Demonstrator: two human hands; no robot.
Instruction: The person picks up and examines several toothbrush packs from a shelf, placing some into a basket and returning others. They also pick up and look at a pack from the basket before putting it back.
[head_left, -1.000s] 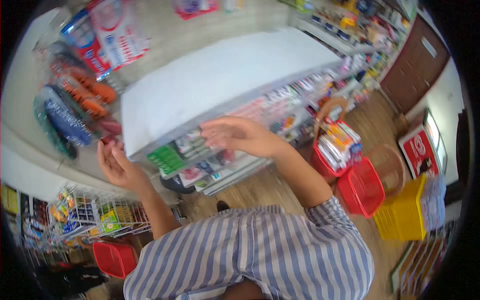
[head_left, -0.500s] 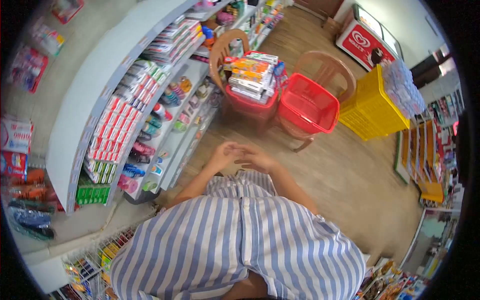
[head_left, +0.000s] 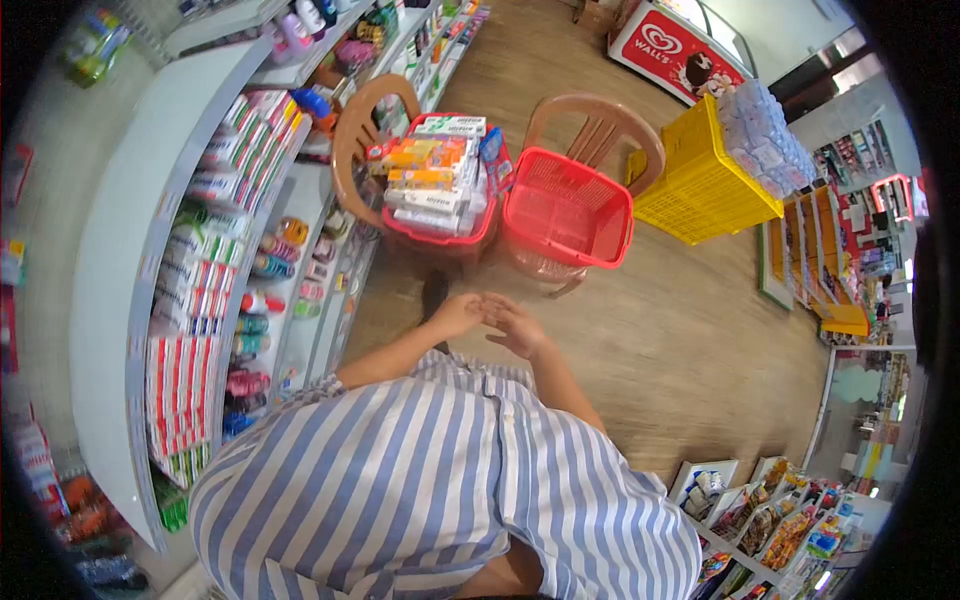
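My left hand (head_left: 460,315) and my right hand (head_left: 520,332) meet in front of my striped shirt (head_left: 430,480), fingertips touching or overlapping. Neither holds anything that I can see; their fingers are stretched out. Just beyond them, a red basket (head_left: 440,238) on a brown plastic chair (head_left: 350,150) is heaped with white and orange toothpaste boxes (head_left: 430,180). To its right, a second red basket (head_left: 570,205) with nothing visible inside rests on another brown chair (head_left: 645,140).
Shelves (head_left: 110,270) of stacked boxes and bottles run along my left. A yellow crate (head_left: 690,180) topped with wrapped bottles (head_left: 765,140) stands at the right, with a red Wall's freezer (head_left: 670,50) behind. Snack racks (head_left: 770,530) fill the lower right.
My view has turned slightly right, so the chairs, baskets and crate sit further left. More of the snack racks shows. My hands remain together, with the right fingers spread a little more.
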